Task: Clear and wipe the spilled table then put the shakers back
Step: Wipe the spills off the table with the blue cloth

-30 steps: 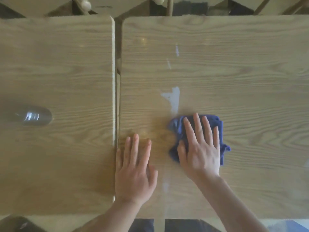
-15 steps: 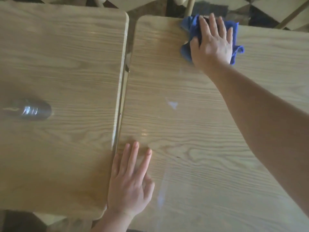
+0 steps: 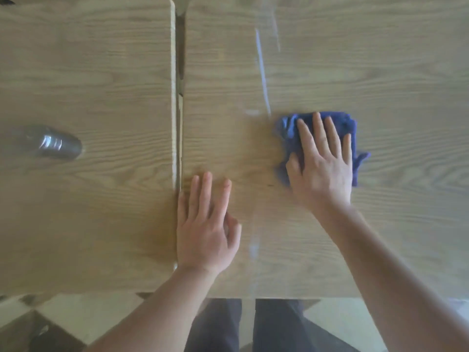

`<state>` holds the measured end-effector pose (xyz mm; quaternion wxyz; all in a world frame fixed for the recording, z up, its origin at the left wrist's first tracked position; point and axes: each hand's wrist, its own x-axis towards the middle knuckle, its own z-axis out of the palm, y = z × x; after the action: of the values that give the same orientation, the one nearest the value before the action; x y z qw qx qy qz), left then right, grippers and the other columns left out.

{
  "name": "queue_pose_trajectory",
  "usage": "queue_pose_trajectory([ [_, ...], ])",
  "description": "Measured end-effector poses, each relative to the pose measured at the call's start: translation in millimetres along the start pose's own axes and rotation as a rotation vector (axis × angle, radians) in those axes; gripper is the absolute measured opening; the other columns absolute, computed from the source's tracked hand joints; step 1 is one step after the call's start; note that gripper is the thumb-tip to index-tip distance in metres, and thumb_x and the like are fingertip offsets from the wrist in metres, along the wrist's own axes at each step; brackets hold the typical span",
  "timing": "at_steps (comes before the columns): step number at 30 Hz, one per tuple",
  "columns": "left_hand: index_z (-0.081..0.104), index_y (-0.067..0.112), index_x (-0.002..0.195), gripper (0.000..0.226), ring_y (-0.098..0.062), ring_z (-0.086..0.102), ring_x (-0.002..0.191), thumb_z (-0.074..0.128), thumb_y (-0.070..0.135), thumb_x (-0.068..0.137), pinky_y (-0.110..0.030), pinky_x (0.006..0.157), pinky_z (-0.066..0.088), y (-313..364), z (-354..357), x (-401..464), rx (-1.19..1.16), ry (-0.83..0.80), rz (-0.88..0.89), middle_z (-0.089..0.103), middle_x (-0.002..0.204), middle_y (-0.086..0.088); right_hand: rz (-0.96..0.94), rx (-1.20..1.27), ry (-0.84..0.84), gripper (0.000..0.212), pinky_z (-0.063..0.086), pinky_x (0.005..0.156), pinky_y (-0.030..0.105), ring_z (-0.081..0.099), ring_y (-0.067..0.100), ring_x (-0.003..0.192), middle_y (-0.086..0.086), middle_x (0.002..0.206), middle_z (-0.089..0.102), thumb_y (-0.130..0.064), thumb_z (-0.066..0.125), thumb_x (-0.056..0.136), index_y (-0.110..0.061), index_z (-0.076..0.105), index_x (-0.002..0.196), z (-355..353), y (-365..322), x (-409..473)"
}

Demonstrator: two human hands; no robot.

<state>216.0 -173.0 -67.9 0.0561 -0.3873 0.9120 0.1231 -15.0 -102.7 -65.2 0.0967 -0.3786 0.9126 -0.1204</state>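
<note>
From the head view we looked straight down on two wooden tables set side by side with a narrow gap [image 3: 179,80] between them. Our right hand [image 3: 322,168] lay flat on a blue cloth [image 3: 341,123], palm down, fingers [image 3: 319,130] stretched out and a little apart, pressing the cloth onto the right table [image 3: 380,72] rather than gripping it; crumpled cloth showed past the fingertips, at the thumb side and at the outer edge of the hand. Just left of the cloth a thin pale streak [image 3: 262,72] ran away from us across the wood, and a fainter smear [image 3: 253,247] lay nearer us, between our two hands. Our left hand [image 3: 205,229] rested palm down on the same table, right beside the gap, fingers straight and close together, the thumb tucked in, holding nothing. Well apart from both hands, on the left table [image 3: 101,72], a clear shaker [image 3: 54,145] lay on its side near the left edge of the picture, blurred; we could not tell what was in it. Below the near table edges we saw dark trousers [image 3: 274,326] and a checked floor [image 3: 76,316].
</note>
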Motion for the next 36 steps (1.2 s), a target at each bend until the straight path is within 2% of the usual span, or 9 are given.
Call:
queue_pose_trajectory([
  [5,0.022,0.031,0.155,0.068,-0.026,0.001,0.154,0.032,0.041,0.088,-0.049,0.125,0.005,-1,2,-1,0.009,0.003,-0.017,0.008,0.167,-0.007,0.221,-0.017,-0.002,0.068,0.008,0.124,0.05,0.014,0.026,0.153,0.008,0.165,0.022,-0.036,0.041,0.088,-0.02,0.034,0.154,2,22,-160],
  [11,0.029,0.029,0.152,0.06,-0.028,0.006,0.154,0.037,0.034,0.093,-0.052,0.123,0.015,-21,-10,-15,-0.047,-0.014,0.078,0.01,0.166,-0.007,0.387,-0.002,0.003,0.068,0.012,0.122,0.056,0.013,0.031,0.153,0.012,0.165,0.02,-0.04,0.033,0.092,-0.015,0.031,0.154,21,-24,-204],
  [16,0.029,0.031,0.151,0.059,-0.035,0.013,0.151,0.036,0.036,0.093,-0.056,0.121,0.019,-89,-25,-55,-0.049,0.02,-0.14,0.013,0.165,-0.01,0.04,0.021,-0.066,0.067,0.014,0.122,0.055,0.016,0.031,0.153,0.011,0.164,0.023,-0.04,0.046,0.092,-0.02,0.034,0.154,43,-114,-196],
  [19,0.031,0.027,0.151,0.058,-0.033,0.017,0.151,0.031,0.035,0.094,-0.054,0.12,0.024,-112,-24,-79,-0.076,0.011,-0.223,0.018,0.164,-0.011,-0.206,0.044,-0.132,0.062,0.013,0.123,0.054,0.012,0.028,0.154,0.007,0.164,0.024,-0.043,0.041,0.097,-0.023,0.032,0.155,59,-166,-186],
  [24,0.032,0.028,0.151,0.056,-0.031,0.013,0.152,0.028,0.039,0.097,-0.052,0.123,0.017,-104,-22,-92,-0.142,0.02,-0.289,0.016,0.165,-0.01,-0.369,0.009,-0.185,0.06,0.013,0.124,0.05,0.016,0.023,0.153,-0.001,0.164,0.025,-0.045,0.038,0.096,-0.027,0.033,0.154,50,-141,-165],
  [28,0.022,0.032,0.154,0.061,-0.034,0.003,0.153,0.038,0.038,0.095,-0.059,0.122,0.013,-83,-21,-90,-0.138,-0.034,-0.314,0.003,0.166,-0.01,-0.066,-0.057,-0.045,0.064,0.016,0.123,0.049,0.021,0.023,0.152,0.0,0.163,0.029,-0.044,0.043,0.092,-0.028,0.035,0.153,16,-29,-129],
  [31,0.021,0.034,0.154,0.066,-0.036,-0.003,0.153,0.047,0.034,0.092,-0.062,0.121,0.013,-61,-23,-80,-0.126,-0.051,-0.173,0.0,0.166,-0.011,0.229,-0.051,0.042,0.066,0.017,0.122,0.051,0.022,0.026,0.151,0.003,0.163,0.029,-0.044,0.035,0.09,-0.023,0.035,0.153,-10,46,-99],
  [34,0.023,0.033,0.153,0.068,-0.035,-0.002,0.153,0.05,0.035,0.091,-0.06,0.121,0.015,-43,-21,-65,-0.133,-0.054,-0.152,0.003,0.166,-0.011,0.476,-0.005,0.114,0.069,0.01,0.123,0.054,0.016,0.027,0.152,0.008,0.164,0.024,-0.043,0.032,0.09,-0.019,0.031,0.154,-6,44,-73],
  [36,0.019,0.037,0.153,0.067,-0.033,-0.005,0.153,0.044,0.038,0.091,-0.061,0.121,0.013,-36,-18,-58,-0.143,-0.073,-0.207,0.001,0.167,-0.008,0.518,-0.01,0.14,0.071,0.013,0.121,0.058,0.019,0.034,0.151,0.017,0.162,0.027,-0.043,0.034,0.089,-0.012,0.033,0.153,4,16,-56],
])
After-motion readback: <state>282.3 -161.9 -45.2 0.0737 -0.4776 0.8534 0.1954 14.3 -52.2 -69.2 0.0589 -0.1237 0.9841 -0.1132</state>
